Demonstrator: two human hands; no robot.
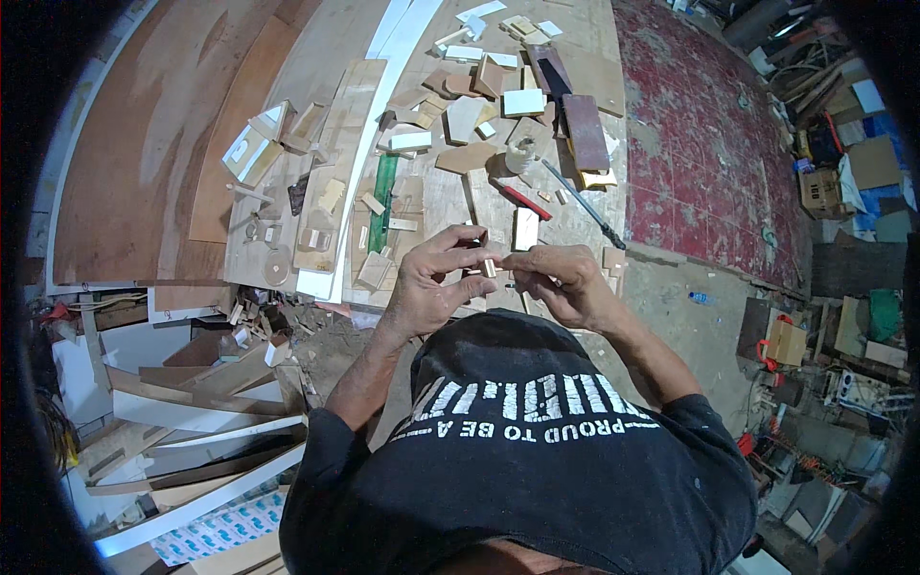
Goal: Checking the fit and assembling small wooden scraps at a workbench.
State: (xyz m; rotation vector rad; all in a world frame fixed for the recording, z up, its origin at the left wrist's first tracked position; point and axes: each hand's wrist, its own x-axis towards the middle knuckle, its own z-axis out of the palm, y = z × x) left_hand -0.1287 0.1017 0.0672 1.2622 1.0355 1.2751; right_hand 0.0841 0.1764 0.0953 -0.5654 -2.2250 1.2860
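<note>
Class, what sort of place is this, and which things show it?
Probably a woodworking workshop: cut wood pieces lie scattered across the work surface, and long strips are heaped at lower left.

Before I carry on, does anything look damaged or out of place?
Yes: wood offcuts lie jumbled across the table, some overlapping. Boards at lower left are heaped askew. The red tiled surface at right looks worn, with pale patches. The small piece in the left grip is too tiny to check for damage.
</note>
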